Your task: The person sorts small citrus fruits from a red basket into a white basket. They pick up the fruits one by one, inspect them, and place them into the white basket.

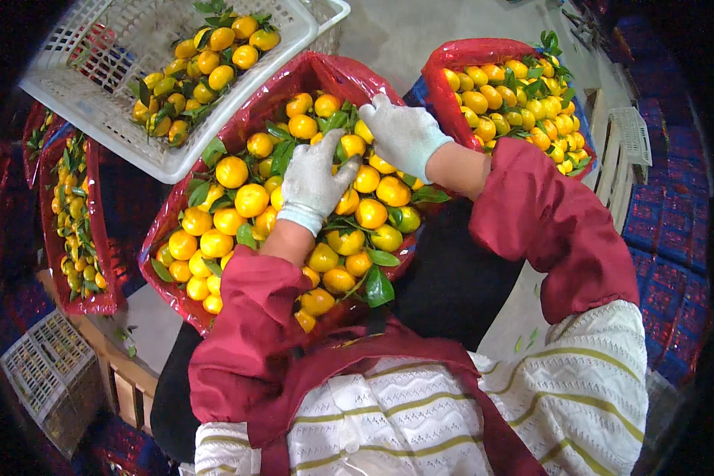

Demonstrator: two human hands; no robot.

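Note:
A crate lined with red plastic film [175, 199] stands before me, heaped with orange citrus fruits [251, 200] and green leaves. My left hand [316, 178], in a pale knitted glove, rests over the middle of the heap, its thumb and fingers spread among the fruits. At the crate's far right side, my right hand [401, 132], gloved too, bends its fingers down by a yellow fruit [363, 131]. Whether those fingers grip that fruit cannot be told. Leaves with stems [379, 287] stick out over the near right edge.
A white plastic basket [172, 169] holding more citrus overlaps the far left side. Another red-lined crate [452, 53] of fruit stands at the right, and one [102, 238] at the left. Wooden pallets [613, 172], an upturned-looking white crate [50, 363] and blue-and-red stacks [666, 220] lie around.

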